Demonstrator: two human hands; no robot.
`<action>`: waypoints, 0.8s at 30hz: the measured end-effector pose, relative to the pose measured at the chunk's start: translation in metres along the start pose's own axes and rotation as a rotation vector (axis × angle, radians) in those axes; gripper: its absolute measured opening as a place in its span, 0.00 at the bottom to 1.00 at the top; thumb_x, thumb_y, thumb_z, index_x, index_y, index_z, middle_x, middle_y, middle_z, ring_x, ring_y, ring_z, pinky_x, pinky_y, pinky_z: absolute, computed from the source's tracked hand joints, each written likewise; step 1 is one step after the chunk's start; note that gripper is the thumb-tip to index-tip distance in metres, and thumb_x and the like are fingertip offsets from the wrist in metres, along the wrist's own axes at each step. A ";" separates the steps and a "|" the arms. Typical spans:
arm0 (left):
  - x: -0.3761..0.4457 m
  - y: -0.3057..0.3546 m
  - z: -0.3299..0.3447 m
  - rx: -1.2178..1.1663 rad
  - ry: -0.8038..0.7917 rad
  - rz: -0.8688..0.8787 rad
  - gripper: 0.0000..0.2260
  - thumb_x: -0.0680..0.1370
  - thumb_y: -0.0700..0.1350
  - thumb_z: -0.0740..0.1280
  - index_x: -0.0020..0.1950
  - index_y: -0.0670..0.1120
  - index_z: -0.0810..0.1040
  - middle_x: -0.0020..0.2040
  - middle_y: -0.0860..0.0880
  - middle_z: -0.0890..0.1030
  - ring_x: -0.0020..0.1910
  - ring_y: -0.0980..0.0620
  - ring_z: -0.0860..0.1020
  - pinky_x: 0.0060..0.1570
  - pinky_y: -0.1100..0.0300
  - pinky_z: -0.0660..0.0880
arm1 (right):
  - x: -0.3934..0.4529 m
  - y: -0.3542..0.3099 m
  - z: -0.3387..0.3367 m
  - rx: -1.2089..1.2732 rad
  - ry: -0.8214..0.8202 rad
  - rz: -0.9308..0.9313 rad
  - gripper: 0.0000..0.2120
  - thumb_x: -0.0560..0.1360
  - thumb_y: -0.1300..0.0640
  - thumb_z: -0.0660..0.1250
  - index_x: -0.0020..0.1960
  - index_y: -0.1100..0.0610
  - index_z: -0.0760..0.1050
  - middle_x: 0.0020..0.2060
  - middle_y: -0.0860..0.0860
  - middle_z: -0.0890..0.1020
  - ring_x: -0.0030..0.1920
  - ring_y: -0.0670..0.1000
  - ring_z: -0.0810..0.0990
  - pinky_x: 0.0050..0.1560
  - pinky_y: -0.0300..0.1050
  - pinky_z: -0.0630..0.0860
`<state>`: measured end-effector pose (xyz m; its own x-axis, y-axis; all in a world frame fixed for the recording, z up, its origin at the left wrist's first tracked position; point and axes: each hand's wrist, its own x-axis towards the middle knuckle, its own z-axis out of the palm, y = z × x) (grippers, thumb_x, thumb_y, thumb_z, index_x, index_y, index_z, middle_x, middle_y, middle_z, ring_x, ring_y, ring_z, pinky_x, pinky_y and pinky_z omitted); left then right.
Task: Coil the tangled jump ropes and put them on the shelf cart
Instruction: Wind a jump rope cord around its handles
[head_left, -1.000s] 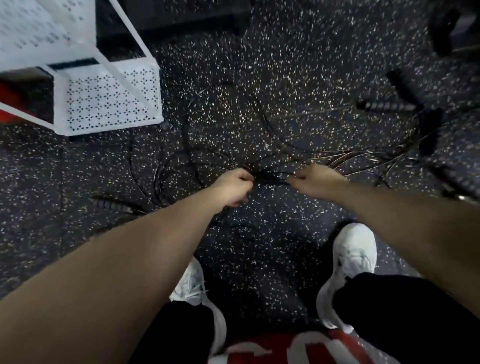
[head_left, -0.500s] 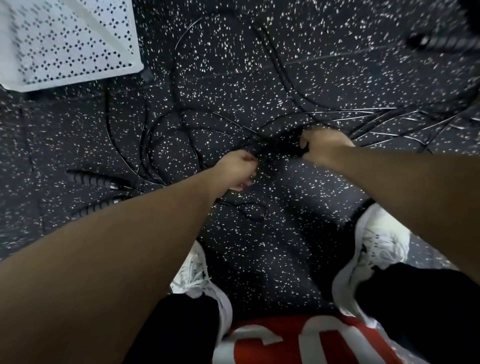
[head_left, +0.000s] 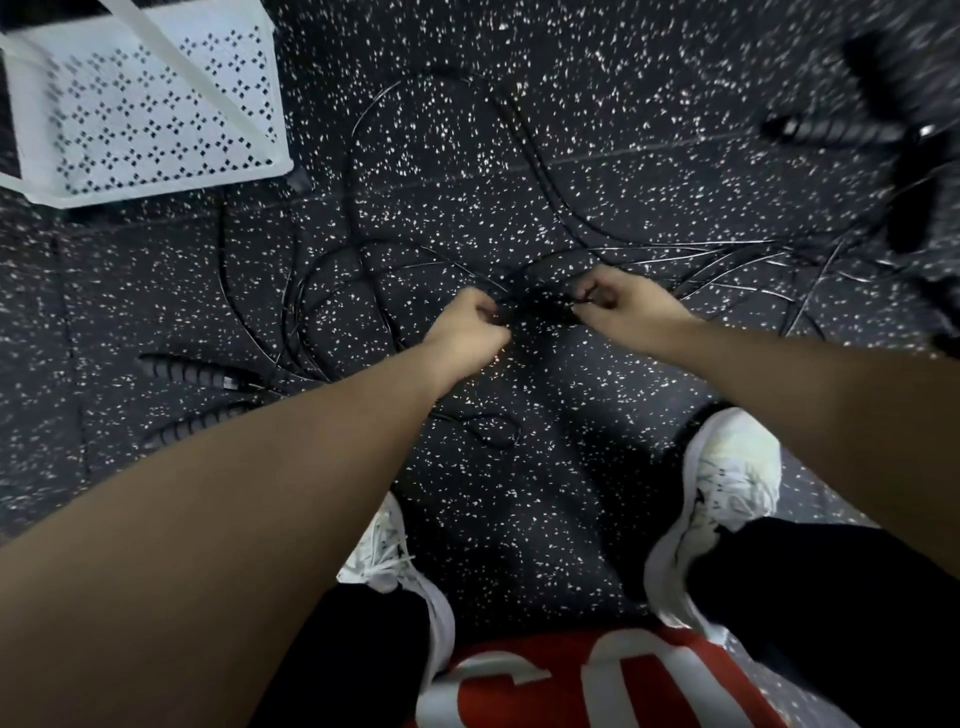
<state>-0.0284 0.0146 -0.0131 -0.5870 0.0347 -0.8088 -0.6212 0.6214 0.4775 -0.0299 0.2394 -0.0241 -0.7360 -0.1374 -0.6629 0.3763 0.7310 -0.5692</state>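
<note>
1. A white perforated cart (head_left: 145, 109) stands at the top left on a dark speckled floor (head_left: 519, 493); only its lowest shelf corner shows.
2. Below it, at the left, two ribbed black handles (head_left: 195, 370) lie on the floor near each other, just beyond the left forearm, with thin cords running from them toward the middle.
3. Thin black ropes (head_left: 374, 270) loop across the floor from the cart's corner to the middle, crossing one another in wide curves. They are still tangled and on the floor, none on the cart.
4. The left hand (head_left: 467, 332) is at the centre, fingers curled tight, pinching cords at the left side of a dark knot (head_left: 537, 306).
5. The right hand (head_left: 623, 304) is just beside it, across the knot, thumb and fingers curled and pinching cords at the knot's right side. The two hands are close but apart.
6. A small loop of cord (head_left: 493, 431) lies on the floor under the left wrist.
7. To the right of the hands, several cords fan out toward the right edge.
8. At the top right, another ribbed handle (head_left: 831, 132) lies blurred, with further dark shapes near it too smeared to tell.
9. At the bottom, two white shoes (head_left: 727, 493), black trousers and a red garment with white letters show.
</note>
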 end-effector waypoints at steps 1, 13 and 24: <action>-0.002 0.001 -0.001 0.036 0.074 0.045 0.15 0.79 0.42 0.68 0.64 0.51 0.72 0.61 0.51 0.74 0.49 0.52 0.79 0.49 0.54 0.80 | -0.006 -0.005 -0.002 0.025 -0.035 0.002 0.03 0.81 0.49 0.67 0.54 0.44 0.74 0.43 0.47 0.80 0.33 0.49 0.74 0.32 0.39 0.72; 0.009 -0.004 0.011 0.232 0.075 0.162 0.13 0.80 0.45 0.68 0.64 0.51 0.73 0.67 0.54 0.63 0.35 0.53 0.75 0.33 0.60 0.70 | 0.004 0.024 0.029 -0.070 0.029 0.253 0.13 0.84 0.56 0.59 0.68 0.51 0.68 0.52 0.54 0.81 0.28 0.52 0.85 0.30 0.46 0.80; 0.020 -0.012 0.018 0.203 0.019 0.113 0.10 0.82 0.46 0.66 0.63 0.50 0.74 0.68 0.52 0.64 0.35 0.53 0.76 0.34 0.59 0.73 | 0.045 0.025 0.036 -0.608 0.029 0.120 0.13 0.83 0.51 0.61 0.65 0.52 0.76 0.59 0.54 0.79 0.57 0.57 0.77 0.47 0.48 0.74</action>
<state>-0.0235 0.0217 -0.0413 -0.6577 0.0994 -0.7467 -0.4347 0.7595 0.4839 -0.0333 0.2275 -0.0854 -0.7265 -0.0191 -0.6869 0.0750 0.9914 -0.1069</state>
